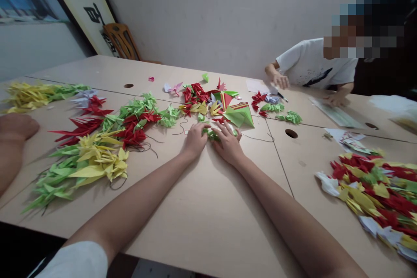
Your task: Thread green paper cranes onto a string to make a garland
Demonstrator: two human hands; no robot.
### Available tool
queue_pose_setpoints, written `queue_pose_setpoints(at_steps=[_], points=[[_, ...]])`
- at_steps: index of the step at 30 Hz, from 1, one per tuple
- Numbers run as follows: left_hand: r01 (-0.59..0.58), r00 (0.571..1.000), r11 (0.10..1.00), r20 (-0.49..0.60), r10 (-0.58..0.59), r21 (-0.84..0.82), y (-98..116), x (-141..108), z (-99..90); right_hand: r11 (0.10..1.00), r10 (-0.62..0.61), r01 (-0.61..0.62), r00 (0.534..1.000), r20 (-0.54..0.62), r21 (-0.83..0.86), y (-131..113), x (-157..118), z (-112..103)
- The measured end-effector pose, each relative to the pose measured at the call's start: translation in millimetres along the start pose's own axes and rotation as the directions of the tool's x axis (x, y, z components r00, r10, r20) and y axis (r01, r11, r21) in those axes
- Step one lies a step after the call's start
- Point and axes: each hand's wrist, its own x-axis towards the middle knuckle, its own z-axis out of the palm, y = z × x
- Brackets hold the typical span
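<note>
Both my arms reach to the middle of the table. My left hand (196,140) rests with bent fingers at the left end of a short row of small green paper cranes (213,134). Over the right part of that row lies my right hand (228,142), its fingers spread and touching the cranes. A dark thread runs out to the right from under it. Just beyond my hands are green folded papers (240,115), with red and yellow cranes beside them. Strings of red cranes (133,132) and yellow cranes (100,156) lie to the left.
Across the table at the right, a person in a white shirt (312,58) has both hands on the tabletop near a pen (282,97). A colourful crane pile (374,191) lies right. Another person's fist (22,126) rests left. The table (195,226) has round holes.
</note>
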Motion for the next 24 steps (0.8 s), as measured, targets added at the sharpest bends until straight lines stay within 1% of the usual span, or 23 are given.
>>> queue_pose_setpoints(at_steps=[2,4,7,12,16,19,24], points=[[0.015,0.998,1.000,0.068,-0.017,0.019,-1.5,0.4,1.9,0.999,-0.037,0.037,0.998,0.042,-0.003,-0.3,-0.4,0.9],[0.021,0.995,0.999,0.094,-0.025,0.036,-3.2,0.8,3.0,1.000,-0.019,0.019,0.998,0.053,0.004,-0.2,-0.7,1.1],[0.015,0.996,0.998,0.088,-0.021,0.058,-6.2,0.8,4.1,0.998,0.049,-0.049,0.998,0.027,0.026,-0.3,-0.7,-0.1],[0.014,0.996,0.997,0.086,-0.020,0.072,-9.6,0.4,5.5,0.992,0.121,-0.121,0.993,-0.005,0.035,0.1,0.6,-0.9],[0.035,0.995,0.997,0.091,-0.042,0.074,-7.7,0.5,3.9,0.981,0.196,-0.196,0.981,-0.015,-0.001,2.8,1.2,1.7],[0.050,0.994,0.996,0.095,-0.057,0.076,-5.5,0.7,2.5,0.974,0.221,-0.222,0.975,-0.025,-0.037,4.4,1.0,2.9],[0.062,0.996,0.994,0.057,-0.067,0.090,-5.0,1.0,2.6,0.958,0.265,-0.267,0.964,-0.029,-0.109,8.1,1.7,-0.9]])
